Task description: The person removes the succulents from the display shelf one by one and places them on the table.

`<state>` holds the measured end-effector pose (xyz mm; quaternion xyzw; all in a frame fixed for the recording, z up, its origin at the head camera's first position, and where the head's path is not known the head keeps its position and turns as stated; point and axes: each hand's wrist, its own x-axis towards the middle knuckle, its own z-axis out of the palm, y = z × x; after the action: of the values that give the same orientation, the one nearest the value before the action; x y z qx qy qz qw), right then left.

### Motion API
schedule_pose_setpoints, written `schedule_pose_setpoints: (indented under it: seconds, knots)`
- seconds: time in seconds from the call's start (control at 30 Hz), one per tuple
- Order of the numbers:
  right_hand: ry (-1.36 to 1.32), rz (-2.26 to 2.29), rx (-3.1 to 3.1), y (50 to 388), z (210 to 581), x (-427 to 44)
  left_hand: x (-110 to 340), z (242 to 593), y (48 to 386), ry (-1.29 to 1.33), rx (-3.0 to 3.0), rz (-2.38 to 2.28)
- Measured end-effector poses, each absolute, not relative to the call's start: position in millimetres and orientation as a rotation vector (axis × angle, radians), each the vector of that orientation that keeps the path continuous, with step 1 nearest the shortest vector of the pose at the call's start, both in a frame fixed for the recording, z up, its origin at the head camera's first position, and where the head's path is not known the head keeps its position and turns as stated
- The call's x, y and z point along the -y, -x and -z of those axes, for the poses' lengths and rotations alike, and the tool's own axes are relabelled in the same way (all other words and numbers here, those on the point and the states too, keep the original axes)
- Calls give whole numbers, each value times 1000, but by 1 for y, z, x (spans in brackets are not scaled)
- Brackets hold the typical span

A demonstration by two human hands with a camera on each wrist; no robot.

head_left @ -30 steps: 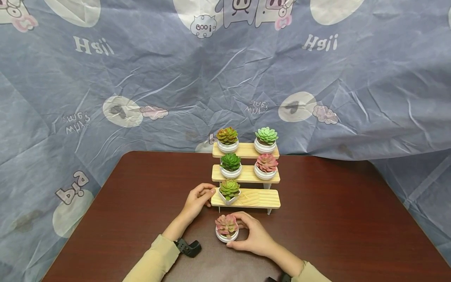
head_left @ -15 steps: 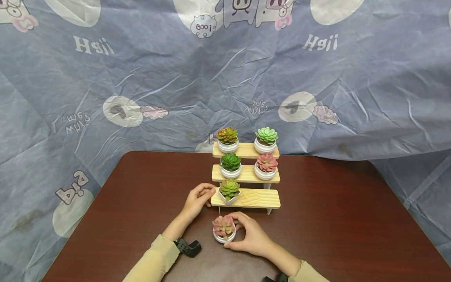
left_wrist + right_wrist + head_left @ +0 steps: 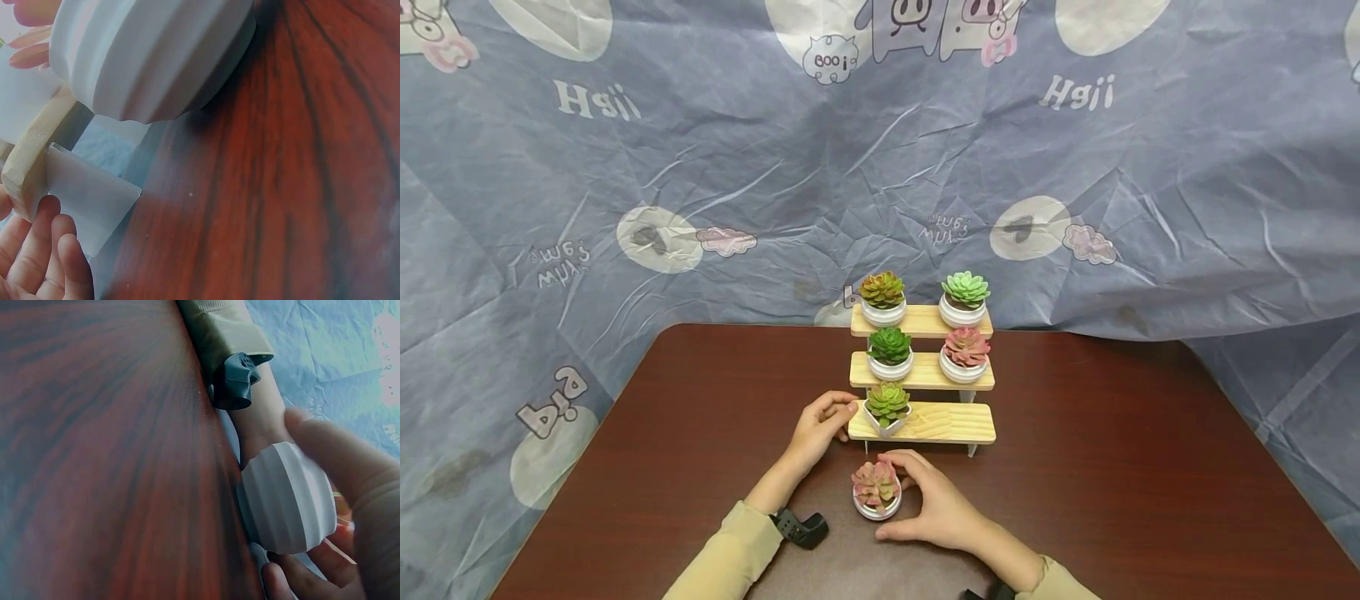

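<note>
A pink succulent in a round white pot (image 3: 876, 490) stands on the table in front of a three-tier wooden plant stand (image 3: 955, 422). My right hand (image 3: 938, 510) is around the pot's right side, thumb spread away from it, fingertips at its far side; the right wrist view shows the ribbed white pot (image 3: 287, 500) between thumb and fingers. With my left hand (image 3: 817, 427) I hold the left end of the stand's lowest shelf. In the left wrist view, fingertips (image 3: 47, 206) lie against the shelf end (image 3: 31, 162), the thumb mostly out of frame.
A green succulent (image 3: 887, 403) sits at the left of the lowest shelf. Above it are a dark green one (image 3: 890, 347), a pink one (image 3: 966, 348), a reddish-green one (image 3: 882, 292) and a pale green one (image 3: 965, 292). A printed cloth (image 3: 805, 167) hangs behind the table.
The pink succulent's pot has shifted slightly left with my right hand. The right thumb has since come away from the pot. My left hand stays at the shelf end.
</note>
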<state>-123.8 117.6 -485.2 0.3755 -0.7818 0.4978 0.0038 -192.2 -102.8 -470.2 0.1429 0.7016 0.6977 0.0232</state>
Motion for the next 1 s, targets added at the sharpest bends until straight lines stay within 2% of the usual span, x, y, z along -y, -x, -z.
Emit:
schedule_pose_setpoints:
  seconds: [0.43, 0.73, 1.0]
  knots:
    - [-968, -1536, 2434, 124, 466, -120, 103, 471, 191, -455, -2172, -2176]
    - [-925, -1613, 2303, 115, 434, -113, 102, 471, 192, -464, -2174, -2181]
    - [-799, -1639, 2206, 119, 427, -114, 103, 471, 192, -469, -2182, -2176]
